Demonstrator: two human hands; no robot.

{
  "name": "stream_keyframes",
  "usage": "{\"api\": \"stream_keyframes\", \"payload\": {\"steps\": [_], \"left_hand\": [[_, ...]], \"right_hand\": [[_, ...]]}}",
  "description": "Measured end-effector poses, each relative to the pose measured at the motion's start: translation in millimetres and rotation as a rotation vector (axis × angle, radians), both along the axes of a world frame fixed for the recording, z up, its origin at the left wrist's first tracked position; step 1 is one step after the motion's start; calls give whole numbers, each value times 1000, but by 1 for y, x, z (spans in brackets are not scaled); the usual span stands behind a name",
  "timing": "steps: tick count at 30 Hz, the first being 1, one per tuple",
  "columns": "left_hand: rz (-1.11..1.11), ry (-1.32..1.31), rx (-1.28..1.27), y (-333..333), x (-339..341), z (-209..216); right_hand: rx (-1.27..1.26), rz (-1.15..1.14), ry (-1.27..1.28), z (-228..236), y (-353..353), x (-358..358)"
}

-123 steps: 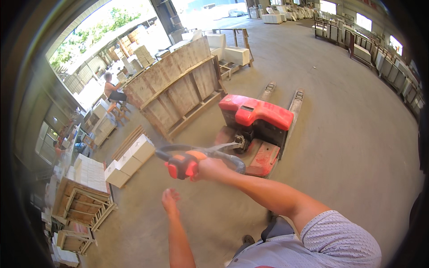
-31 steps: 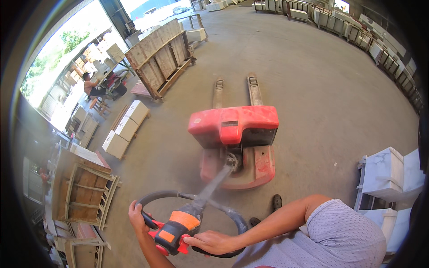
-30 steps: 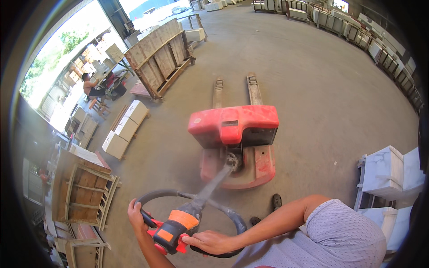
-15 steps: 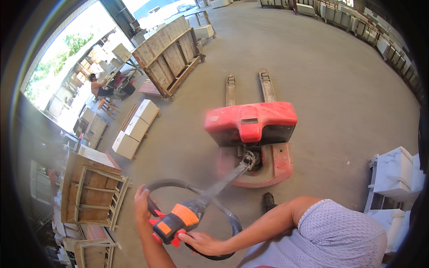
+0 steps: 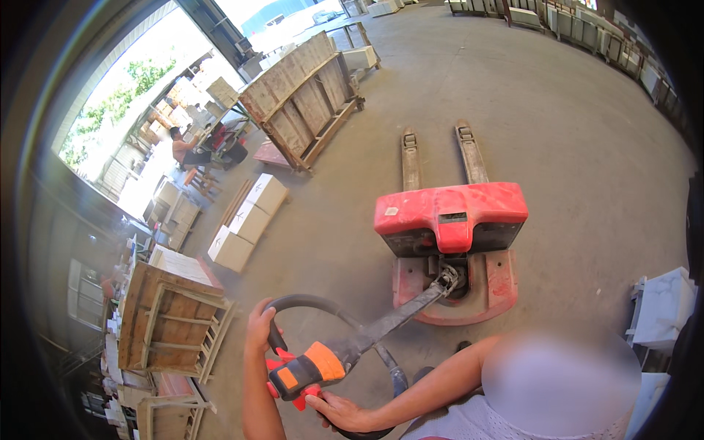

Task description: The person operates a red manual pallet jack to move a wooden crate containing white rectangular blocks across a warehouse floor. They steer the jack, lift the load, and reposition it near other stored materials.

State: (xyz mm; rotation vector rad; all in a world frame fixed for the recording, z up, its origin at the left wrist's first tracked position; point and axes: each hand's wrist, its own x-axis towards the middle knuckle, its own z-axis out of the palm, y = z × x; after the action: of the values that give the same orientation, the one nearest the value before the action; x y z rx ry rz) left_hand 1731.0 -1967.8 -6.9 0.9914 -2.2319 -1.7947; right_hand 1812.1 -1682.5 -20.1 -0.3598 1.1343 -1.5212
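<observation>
A red electric pallet truck [image 5: 451, 213] stands ahead of me, its two bare forks [image 5: 469, 150] pointing away. Its long tiller [image 5: 400, 323] slants toward me and ends in a black looped handle [image 5: 299, 301] with an orange and black control head [image 5: 312, 367]. My left hand [image 5: 259, 326] is wrapped round the far left side of the loop. On the near side, my right hand [image 5: 341, 411] is closed on the handle, its thumb at a red lever [image 5: 308, 397]; its fingers are partly hidden.
White boxes [image 5: 249, 220] in a row and a wooden A-frame rack [image 5: 304, 99] stand to the left. Nearer are wooden crates [image 5: 172, 323]. A person [image 5: 187, 150] sits at a bench beyond. White blocks [image 5: 664, 308] are stacked at right; slabs [image 5: 587, 33] line the far wall.
The truck, handle and surroundings have all shifted right and slightly down in the picture, as my view swung left. Both hands keep their hold on the handle.
</observation>
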Motion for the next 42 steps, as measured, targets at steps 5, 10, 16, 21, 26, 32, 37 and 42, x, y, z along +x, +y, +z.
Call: {"api": "stream_keyframes", "payload": {"steps": [5,10,16,21,26,32,37,42], "left_hand": [[-75,8,-34,-12,-76,7],[-190,24,-53,-9,-167,-3],[-246,20,-32,-2,-218,-20],[-433,80,20,25,-316,-40],[-512,83,46,26,-391,-47],[-574,146,54,36,-468,-52],[-576,170,83,16,-512,-68],[-544,260,-372,121,-511,-33]], "right_hand": [[-41,-77,-65,-4,-26,-49],[-49,-209,-95,-11,-38,-100],[37,-318,-47,-18,-40,-135],[146,-587,41,-27,-36,-186],[130,-625,103,-34,-41,-249],[216,-647,137,-36,-51,-312],[202,-603,246,-11,-30,-338],[222,-527,236,33,125,-366]]}}
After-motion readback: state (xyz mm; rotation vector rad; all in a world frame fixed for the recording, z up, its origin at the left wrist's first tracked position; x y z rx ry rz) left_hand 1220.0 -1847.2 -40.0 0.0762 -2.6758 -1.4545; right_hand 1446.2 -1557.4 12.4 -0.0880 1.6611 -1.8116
